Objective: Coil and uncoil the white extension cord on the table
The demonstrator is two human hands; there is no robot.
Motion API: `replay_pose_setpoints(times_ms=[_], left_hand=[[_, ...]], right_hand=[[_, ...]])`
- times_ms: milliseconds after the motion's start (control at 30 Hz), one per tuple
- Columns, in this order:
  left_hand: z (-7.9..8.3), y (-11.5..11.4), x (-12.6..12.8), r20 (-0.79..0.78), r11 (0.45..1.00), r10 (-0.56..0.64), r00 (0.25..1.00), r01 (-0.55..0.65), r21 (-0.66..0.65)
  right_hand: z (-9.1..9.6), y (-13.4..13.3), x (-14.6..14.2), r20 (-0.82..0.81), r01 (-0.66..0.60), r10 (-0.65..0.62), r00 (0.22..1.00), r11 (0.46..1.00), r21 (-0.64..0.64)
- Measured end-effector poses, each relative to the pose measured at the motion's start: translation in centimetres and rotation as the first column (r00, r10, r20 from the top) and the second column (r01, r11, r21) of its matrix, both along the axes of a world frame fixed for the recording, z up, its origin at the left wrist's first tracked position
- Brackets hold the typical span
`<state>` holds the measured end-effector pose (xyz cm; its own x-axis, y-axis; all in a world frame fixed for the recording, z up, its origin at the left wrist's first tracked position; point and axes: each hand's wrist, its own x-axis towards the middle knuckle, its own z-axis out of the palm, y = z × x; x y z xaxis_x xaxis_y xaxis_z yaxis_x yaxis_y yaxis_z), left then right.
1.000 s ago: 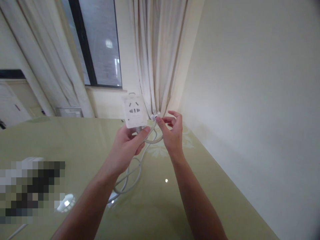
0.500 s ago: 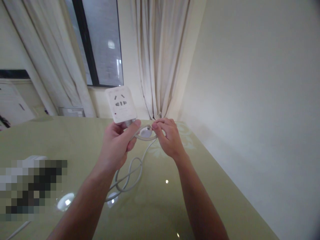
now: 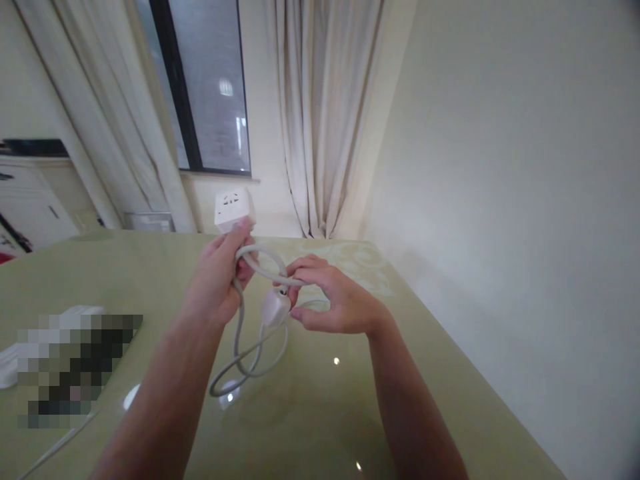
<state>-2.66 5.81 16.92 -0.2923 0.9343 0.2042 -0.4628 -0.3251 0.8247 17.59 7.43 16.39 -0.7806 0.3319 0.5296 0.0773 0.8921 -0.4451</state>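
Observation:
A white power strip head with socket holes (image 3: 233,208) sticks up from my left hand (image 3: 217,273). That hand is closed round its lower end and the start of its pale cord (image 3: 260,265). The cord forms a loop between the two hands. My right hand (image 3: 335,297) has its fingers curled round the loop's right side, with the thumb apart below. Just left of the right thumb hangs a white plug (image 3: 276,307); whether the thumb touches it I cannot tell. More cord lies in loose coils below on the glossy green table (image 3: 310,413).
A blurred-out dark object (image 3: 85,367) lies at the table's left, with a white item (image 3: 80,310) behind it and a white cable (image 3: 60,443) in front. A wall (image 3: 500,233) borders the right edge. Curtains (image 3: 325,120) and a window (image 3: 215,87) stand beyond.
The socket head has tilted back and moved slightly left and down. My right hand has come lower, its thumb spreading from the fingers. The white plug now shows beside it, and the loop is wider.

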Motion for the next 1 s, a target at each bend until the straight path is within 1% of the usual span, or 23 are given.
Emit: replay_pose_setpoints(times_ms=[67,100,133,200,267,300,367,467,533,600,700,800,867,900,933,1000], left_hand=[[-0.2,0.1,-0.2,-0.009,0.999,0.036,0.999,-0.036,-0.005],[-0.3,0.0,-0.3,-0.017,0.999,0.033,0.999,-0.033,-0.002],[-0.4,-0.1,-0.5,-0.031,1.0,0.003,1.0,-0.002,0.005],[-0.5,-0.3,-0.8,-0.077,0.992,-0.12,0.99,0.122,0.012],[-0.6,-0.7,-1.0,-0.123,0.97,-0.241,0.963,0.243,-0.003],[-0.6,-0.8,-1.0,-0.136,0.964,-0.263,0.955,0.265,-0.008],[-0.5,-0.9,-0.8,-0.151,0.973,-0.228,0.962,0.23,-0.007],[-0.3,-0.9,-0.2,-0.174,0.992,-0.122,0.977,0.122,-0.008],[-0.3,-0.8,0.0,-0.199,0.996,-0.087,0.976,0.083,-0.026],[-0.4,-0.7,0.0,-0.226,0.998,-0.063,0.972,0.056,-0.041],[-0.6,-0.7,-0.2,-0.28,0.996,-0.068,0.958,0.05,-0.069],[-0.7,-0.7,0.0,-0.292,0.994,-0.08,0.953,0.055,-0.092],[-0.8,-0.6,0.2,-0.255,0.995,-0.057,0.965,0.034,-0.094],[-0.8,-0.5,0.4,-0.233,0.996,-0.033,0.972,0.013,-0.089],[-0.9,-0.4,0.6,-0.215,0.997,-0.002,0.977,-0.014,-0.076],[-1.0,-0.1,1.0,-0.193,0.996,0.074,0.978,-0.081,-0.029]], right_hand=[[0.1,-0.1,-0.1,-0.002,-0.017,0.017,1.0,1.0,-0.026],[0.1,-0.1,-0.2,-0.007,-0.025,0.025,1.0,0.999,-0.04],[0.1,0.0,-0.3,-0.014,-0.035,0.034,0.999,0.998,-0.057],[0.0,0.0,-0.4,-0.027,-0.053,0.051,0.998,0.994,-0.094],[-0.1,0.1,-0.5,-0.023,-0.045,0.043,0.999,0.99,-0.134],[-0.1,0.1,-0.5,-0.017,-0.029,0.026,1.0,0.989,-0.147],[-0.2,0.3,-0.5,-0.018,0.034,-0.037,0.999,0.99,-0.134],[-0.5,0.5,-0.5,-0.096,0.185,-0.186,0.978,0.983,-0.019],[-0.7,0.6,-0.5,-0.15,0.287,-0.275,0.95,0.956,0.066],[-0.8,0.6,-0.5,-0.175,0.36,-0.335,0.926,0.923,0.134],[-1.1,0.4,-0.4,-0.185,0.451,-0.419,0.889,0.872,0.192],[-1.4,0.2,-0.4,-0.202,0.584,-0.552,0.809,0.793,0.174],[-1.4,0.1,-0.5,-0.238,0.668,-0.632,0.738,0.735,0.116],[-1.4,0.0,-0.6,-0.257,0.689,-0.654,0.712,0.72,0.079],[-1.3,-0.2,-0.8,-0.273,0.693,-0.659,0.701,0.719,0.042],[-1.1,-0.5,-1.1,-0.281,0.653,-0.63,0.724,0.757,-0.015]])
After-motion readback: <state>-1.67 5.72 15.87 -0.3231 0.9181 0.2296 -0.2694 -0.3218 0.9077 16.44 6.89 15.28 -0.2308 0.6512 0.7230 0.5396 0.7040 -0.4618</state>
